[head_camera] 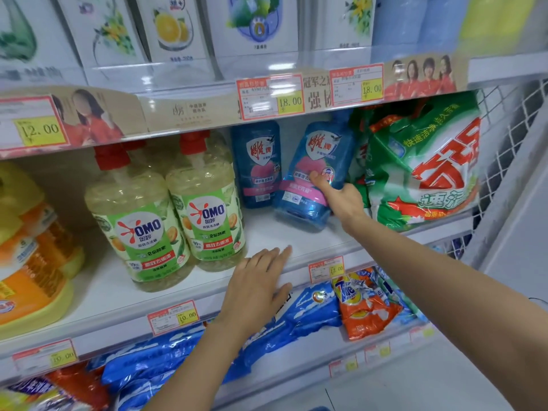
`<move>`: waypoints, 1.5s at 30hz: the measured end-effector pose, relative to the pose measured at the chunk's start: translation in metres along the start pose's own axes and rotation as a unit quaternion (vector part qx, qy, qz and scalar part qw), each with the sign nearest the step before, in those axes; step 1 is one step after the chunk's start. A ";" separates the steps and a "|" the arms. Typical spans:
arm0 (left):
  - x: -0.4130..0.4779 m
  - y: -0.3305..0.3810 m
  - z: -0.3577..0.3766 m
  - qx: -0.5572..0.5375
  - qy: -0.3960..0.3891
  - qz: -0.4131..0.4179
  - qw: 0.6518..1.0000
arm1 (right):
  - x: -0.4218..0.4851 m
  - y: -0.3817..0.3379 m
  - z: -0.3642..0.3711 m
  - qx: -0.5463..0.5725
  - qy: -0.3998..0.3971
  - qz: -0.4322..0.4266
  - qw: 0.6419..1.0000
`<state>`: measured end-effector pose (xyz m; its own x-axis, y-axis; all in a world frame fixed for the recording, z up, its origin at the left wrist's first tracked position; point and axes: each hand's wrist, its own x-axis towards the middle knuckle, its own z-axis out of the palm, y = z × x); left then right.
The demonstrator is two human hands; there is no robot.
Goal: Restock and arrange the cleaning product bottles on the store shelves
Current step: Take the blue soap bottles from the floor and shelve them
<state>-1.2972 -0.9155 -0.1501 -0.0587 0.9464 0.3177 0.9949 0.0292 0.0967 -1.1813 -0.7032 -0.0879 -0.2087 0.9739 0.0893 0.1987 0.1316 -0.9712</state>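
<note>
The blue detergent bottle [311,161] was on the middle shelf [267,229], tilted with its top to the right, toward the green washing powder bag [421,161]. Your right grip [345,201] held it at the lower part, the thumb [319,181] pressed on the pink label [305,167]. A second blue bottle [256,164] of the same kind stood upright just beside it on the left. Further left stood two OMO bottles [207,209] with red caps. Your left grip [261,280] lay flat on the front edge of the shelf, fingers straight, holding nothing.
</note>
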 end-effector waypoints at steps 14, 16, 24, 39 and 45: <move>-0.033 0.052 -0.077 -0.595 0.069 -0.212 0.773 | -0.146 -0.017 -0.054 0.085 -0.179 0.001 0.980; -0.049 0.064 -0.084 -0.641 -0.005 -0.250 0.726 | -0.177 -0.014 -0.057 0.081 -0.190 0.006 0.978; -0.127 0.076 -0.082 -0.668 -0.019 -0.290 0.685 | -0.261 -0.005 -0.076 0.069 -0.249 0.018 0.966; -0.176 0.089 -0.123 -0.656 -0.111 -0.275 0.694 | -0.298 -0.002 -0.046 0.369 -0.196 0.157 0.895; -0.179 0.085 -0.123 -0.614 -0.056 -0.225 0.754 | -0.312 -0.013 -0.046 0.322 -0.111 0.068 0.938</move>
<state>-1.2118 -1.1223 -0.0827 -0.2912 0.9530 -0.0831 0.0453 0.1005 0.9939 -1.0746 -1.0002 -0.0933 -0.4313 0.9019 -0.0246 -0.3668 -0.2002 -0.9085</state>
